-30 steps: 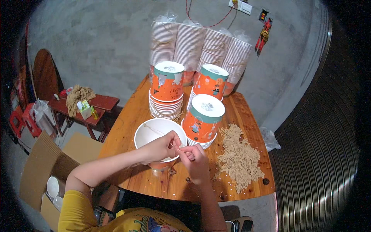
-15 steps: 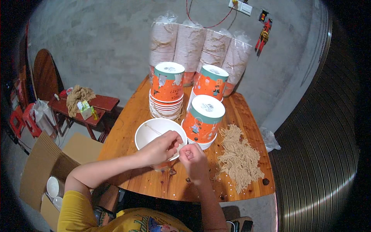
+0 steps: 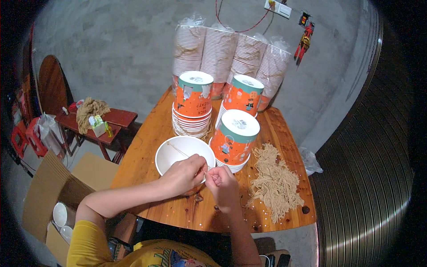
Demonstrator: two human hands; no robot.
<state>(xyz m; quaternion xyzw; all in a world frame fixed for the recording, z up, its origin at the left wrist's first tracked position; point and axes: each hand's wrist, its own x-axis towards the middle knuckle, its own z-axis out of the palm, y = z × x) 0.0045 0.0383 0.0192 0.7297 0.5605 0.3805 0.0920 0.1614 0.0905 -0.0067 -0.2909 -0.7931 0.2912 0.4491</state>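
A paper bucket (image 3: 169, 155) with a white inside stands mouth up at the table's near side. From its far-left rim a tan cord (image 3: 179, 151) runs across the opening toward my hands. At the bucket's near-right rim my left hand (image 3: 184, 174) has its fingers pinched on the cord. Close beside it, my right hand (image 3: 222, 186) is closed with the cord's end between thumb and fingers. The exact hold of the left fingertips is partly hidden by the hand. A heap of loose tan cords (image 3: 276, 182) lies to the right of my right hand.
Upside-down orange and green paper buckets (image 3: 236, 138) stand stacked on the wooden table (image 3: 147, 202). Behind them rise bagged bucket stacks (image 3: 218, 49). An open cardboard box (image 3: 49, 187) holding white cups is at lower left. A red bench (image 3: 118, 118) stands beyond; a ribbed shutter (image 3: 364, 178) is right.
My left hand has shifted and turned slightly at the rim, and a short length of cord now shows between the two hands. The right hand stays almost in place.
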